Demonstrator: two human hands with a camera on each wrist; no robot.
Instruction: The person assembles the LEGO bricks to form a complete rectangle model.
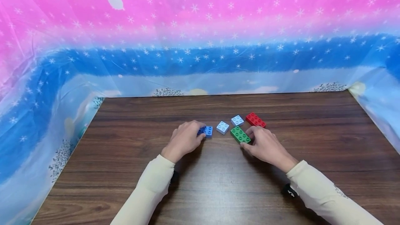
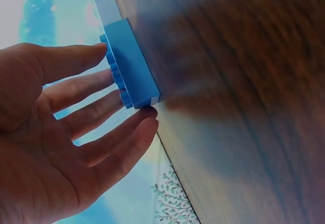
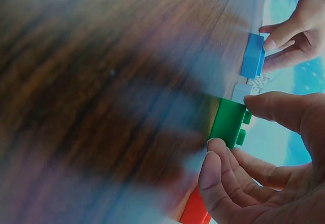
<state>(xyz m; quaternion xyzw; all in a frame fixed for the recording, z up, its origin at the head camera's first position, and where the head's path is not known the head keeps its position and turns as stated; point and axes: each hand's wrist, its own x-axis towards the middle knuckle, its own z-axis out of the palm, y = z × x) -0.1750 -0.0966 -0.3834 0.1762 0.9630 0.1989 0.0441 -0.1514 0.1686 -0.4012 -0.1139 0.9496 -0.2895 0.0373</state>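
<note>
A blue toy building brick [image 1: 208, 131] lies left of the others on the table, studs up. My left hand [image 1: 186, 137] holds its left end, thumb on the near side and fingers behind it; in the left wrist view the blue brick [image 2: 131, 64] shows its long side. A green brick [image 1: 240, 134] sits at a slant in the middle. My right hand [image 1: 265, 146] grips that brick's right end between thumb and fingertips, seen closely around the green brick [image 3: 227, 122] in the right wrist view.
Two small pale blue bricks [image 1: 223, 127] stand between the blue and green ones, the second one farther back. A red brick [image 1: 254, 119] lies behind my right hand. The dark wooden table [image 1: 200, 190] is bordered by a pink and blue patterned cloth [image 1: 200, 58].
</note>
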